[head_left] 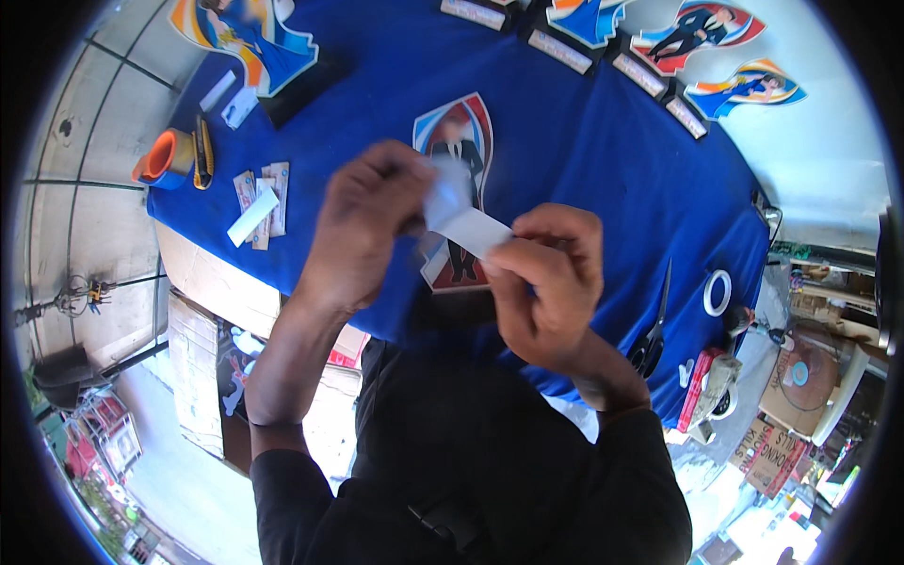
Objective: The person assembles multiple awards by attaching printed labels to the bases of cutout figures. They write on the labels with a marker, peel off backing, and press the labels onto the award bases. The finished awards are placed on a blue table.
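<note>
A short white strip (pixel 478 232), like a sticker label seen from its blank side, is pinched between the thumb and fingers of my right hand (pixel 556 273). My left hand (pixel 363 212) grips a thin pale sheet (pixel 448 188) at the strip's other end. Motion blurs that sheet, and I cannot tell whether it is still attached to the strip. Beneath both hands, a cut-out plaque (pixel 474 118) with a suited figure lies on the blue cloth. Its middle is partly hidden by the strip, and its dark base (pixel 452 309) points toward me.
Several similar plaques (pixel 697 33) stand along the far edge, another (pixel 254 47) at far left. On the left lie printed strips (pixel 280 202), a cutter (pixel 202 153) and tape rolls (pixel 168 158). Scissors (pixel 650 344) and a white tape roll (pixel 718 293) lie on the right.
</note>
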### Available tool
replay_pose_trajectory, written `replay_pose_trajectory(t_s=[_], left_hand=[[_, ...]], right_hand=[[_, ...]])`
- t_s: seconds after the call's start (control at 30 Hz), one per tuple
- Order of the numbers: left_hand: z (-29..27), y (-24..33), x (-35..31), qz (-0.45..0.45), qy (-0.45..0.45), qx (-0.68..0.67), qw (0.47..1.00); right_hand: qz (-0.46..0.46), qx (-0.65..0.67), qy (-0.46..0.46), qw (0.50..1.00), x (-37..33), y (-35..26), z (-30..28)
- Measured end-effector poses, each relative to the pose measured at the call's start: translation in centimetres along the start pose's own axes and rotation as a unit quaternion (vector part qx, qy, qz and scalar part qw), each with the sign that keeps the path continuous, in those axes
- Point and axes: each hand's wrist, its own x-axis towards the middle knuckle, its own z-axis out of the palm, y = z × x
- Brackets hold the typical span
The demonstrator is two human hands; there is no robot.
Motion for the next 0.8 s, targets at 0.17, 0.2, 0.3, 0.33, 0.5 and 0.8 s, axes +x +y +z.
replay_pose_trajectory(t_s=[0.17,0.2,0.3,0.33,0.5,0.8], left_hand=[[-5.0,-2.3,-1.1,0.234,0.27,-0.012,0.934],[-5.7,-2.6,-2.0,0.226,0.318,0.015,0.921],[-6.2,-3.6,-6.0,0.081,0.316,0.231,0.917],[-5.5,-4.2,-7.5,0.037,0.241,0.148,0.958],[-1.2,-6.1,-11.0,-0.07,0.077,0.266,0.958],[-0.4,-6.8,-10.4,-0.094,0.077,0.264,0.957]], right_hand=[[0.261,0.194,0.032,0.945,-2.8,-0.5,-3.6],[0.316,0.241,0.029,0.917,-3.2,-0.4,-4.4],[0.485,0.295,-0.017,0.823,-4.8,0.2,-5.5],[0.51,0.29,-0.029,0.809,-5.2,0.6,-5.5],[0.566,0.325,-0.063,0.755,-6.2,1.6,-5.0],[0.583,0.306,-0.096,0.746,-5.9,2.1,-4.5]])
